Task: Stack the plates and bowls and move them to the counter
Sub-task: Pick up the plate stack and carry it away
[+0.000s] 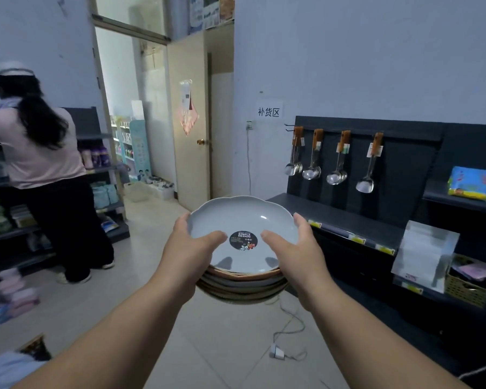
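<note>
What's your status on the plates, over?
Left hand and right hand both grip the plate stack, thumbs on the top plate. Stack held above the floor, beside the dark shelf. Loose cable on floor ahead.

This is a small shop. At right, dark display shelving carries tagged ladles on hooks and yellow price strips along its edge. At left, shelves hold packaged goods (a wall sign reads 补货区).
</note>
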